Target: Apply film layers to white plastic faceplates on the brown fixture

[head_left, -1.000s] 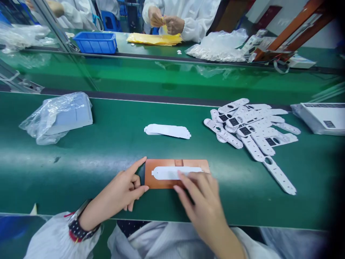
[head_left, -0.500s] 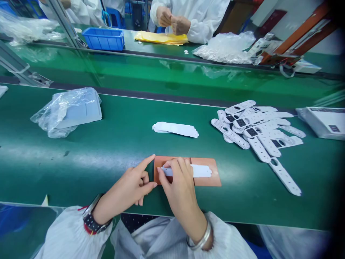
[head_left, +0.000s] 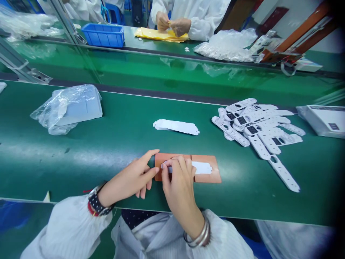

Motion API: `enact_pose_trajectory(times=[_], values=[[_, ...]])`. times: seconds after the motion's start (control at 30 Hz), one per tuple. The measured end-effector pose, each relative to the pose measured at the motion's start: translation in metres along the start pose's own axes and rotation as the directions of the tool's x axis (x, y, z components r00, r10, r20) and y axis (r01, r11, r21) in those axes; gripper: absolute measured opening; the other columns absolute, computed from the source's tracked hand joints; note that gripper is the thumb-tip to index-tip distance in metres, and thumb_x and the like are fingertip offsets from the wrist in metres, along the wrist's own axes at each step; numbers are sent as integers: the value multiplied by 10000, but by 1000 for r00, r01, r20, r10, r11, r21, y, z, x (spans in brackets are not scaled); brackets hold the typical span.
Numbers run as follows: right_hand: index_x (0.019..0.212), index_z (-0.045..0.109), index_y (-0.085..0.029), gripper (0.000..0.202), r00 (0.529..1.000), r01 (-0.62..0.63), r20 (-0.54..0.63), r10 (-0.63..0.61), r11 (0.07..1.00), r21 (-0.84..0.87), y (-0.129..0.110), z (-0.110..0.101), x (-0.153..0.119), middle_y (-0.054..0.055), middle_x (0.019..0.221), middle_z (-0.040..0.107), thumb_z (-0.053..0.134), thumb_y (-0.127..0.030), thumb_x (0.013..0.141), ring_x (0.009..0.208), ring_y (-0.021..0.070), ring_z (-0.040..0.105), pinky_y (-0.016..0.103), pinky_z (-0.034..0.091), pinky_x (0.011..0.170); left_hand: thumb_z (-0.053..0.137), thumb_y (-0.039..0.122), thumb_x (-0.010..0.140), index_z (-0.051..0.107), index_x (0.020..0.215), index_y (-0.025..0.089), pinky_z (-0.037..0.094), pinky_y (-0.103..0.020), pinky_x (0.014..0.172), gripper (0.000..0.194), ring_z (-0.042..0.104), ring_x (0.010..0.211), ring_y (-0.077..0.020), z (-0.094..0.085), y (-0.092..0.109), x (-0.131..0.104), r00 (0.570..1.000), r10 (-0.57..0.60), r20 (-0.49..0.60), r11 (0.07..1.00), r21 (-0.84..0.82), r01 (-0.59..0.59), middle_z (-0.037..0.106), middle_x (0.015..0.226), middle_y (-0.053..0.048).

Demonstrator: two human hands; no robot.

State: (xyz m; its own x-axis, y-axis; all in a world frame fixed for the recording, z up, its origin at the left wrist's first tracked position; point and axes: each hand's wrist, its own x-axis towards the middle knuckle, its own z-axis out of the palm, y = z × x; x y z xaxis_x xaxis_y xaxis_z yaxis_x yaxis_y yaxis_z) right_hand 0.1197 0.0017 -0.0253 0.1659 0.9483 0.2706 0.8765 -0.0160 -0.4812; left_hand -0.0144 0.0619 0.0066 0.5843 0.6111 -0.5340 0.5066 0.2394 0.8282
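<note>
An orange-brown card lies flat on the green table near its front edge. On it rests a white strip, its left part largely covered by my right hand. The thumb and fingers of that hand pinch the strip's left end. My left hand is at the card's left edge, index finger and thumb spread apart, touching the edge and holding nothing. Beyond the card lies a small stack of white strips.
To the right is a loose pile of white strips with holes, beside a wrapped white box. A plastic bag with pale sheets lies left. Across the divider are a blue basket and a person's hands over yellow sheets.
The view has shifted slightly. My left thumb has moved up along the card's left edge, and my right hand has moved slightly right, still pinching the strip's end.
</note>
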Motion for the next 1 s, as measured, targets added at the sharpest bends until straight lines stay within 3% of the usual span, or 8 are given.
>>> enact_pose_trajectory(times=[0.13, 0.23, 0.57, 0.67, 0.8, 0.87, 0.97, 1.0], values=[[752, 487, -186, 230, 999, -33, 7, 33, 999, 7, 2, -1, 0, 56, 786, 512, 347, -183, 935, 755, 220, 404, 333, 285, 651, 403, 287, 909, 354, 1229, 229, 385, -138, 283, 329, 534, 334, -116, -7, 10, 14, 999, 7, 34, 1000, 30, -8, 571, 502, 72], [730, 494, -189, 261, 999, -46, 30, 45, 999, 24, 4, -1, 0, 61, 799, 514, 336, -195, 938, 767, 225, 406, 342, 285, 666, 389, 193, 880, 372, 1123, 214, 362, -127, 265, 245, 500, 297, -110, -9, 13, 21, 998, 2, 58, 999, 53, -5, 569, 461, 75], [741, 466, -202, 236, 993, -117, 50, 111, 984, 134, 10, -7, 1, 36, 802, 530, 348, -236, 942, 762, 211, 427, 358, 298, 706, 433, 183, 837, 393, 1056, 227, 340, -120, 248, 228, 491, 271, -111, -7, 9, 25, 998, 51, 25, 998, 30, -52, 567, 432, 86], [737, 484, -212, 250, 995, -101, 36, 98, 992, 81, 20, -16, 3, 38, 818, 553, 342, -266, 936, 758, 216, 435, 366, 304, 707, 439, 195, 845, 389, 1064, 227, 343, -120, 254, 227, 495, 278, -110, -8, 10, 24, 998, 51, 32, 998, 26, -52, 572, 444, 84], [721, 515, -227, 276, 994, -109, -16, 108, 992, -61, 55, -35, 6, 61, 810, 571, 348, -320, 920, 750, 238, 420, 376, 286, 665, 424, 191, 854, 378, 1078, 223, 342, -118, 262, 231, 493, 285, -106, -9, 13, 22, 999, 28, 30, 998, 56, -30, 571, 451, 85], [714, 538, -224, 304, 990, -135, -55, 127, 977, -167, 86, -50, 5, 92, 795, 563, 344, -355, 908, 756, 265, 417, 385, 268, 634, 419, 204, 863, 381, 1081, 222, 349, -117, 273, 222, 500, 297, -102, -9, 14, 21, 999, 34, 37, 997, 66, -37, 579, 465, 77], [691, 553, -220, 335, 977, -212, -126, 174, 878, -429, 140, -83, 1, 139, 782, 544, 364, -415, 887, 777, 312, 441, 400, 248, 587, 427, 236, 872, 385, 1094, 219, 360, -120, 285, 226, 506, 308, -102, -8, 14, 21, 998, 39, 50, 997, 71, -42, 583, 471, 72], [649, 533, -224, 343, 960, -269, -200, 197, 848, -457, 156, -98, -2, 145, 748, 523, 375, -419, 884, 777, 327, 450, 414, 245, 577, 429, 240, 872, 384, 1100, 218, 359, -120, 285, 233, 503, 306, -101, -8, 13, 21, 998, 33, 47, 996, 75, -37, 581, 469, 72]])
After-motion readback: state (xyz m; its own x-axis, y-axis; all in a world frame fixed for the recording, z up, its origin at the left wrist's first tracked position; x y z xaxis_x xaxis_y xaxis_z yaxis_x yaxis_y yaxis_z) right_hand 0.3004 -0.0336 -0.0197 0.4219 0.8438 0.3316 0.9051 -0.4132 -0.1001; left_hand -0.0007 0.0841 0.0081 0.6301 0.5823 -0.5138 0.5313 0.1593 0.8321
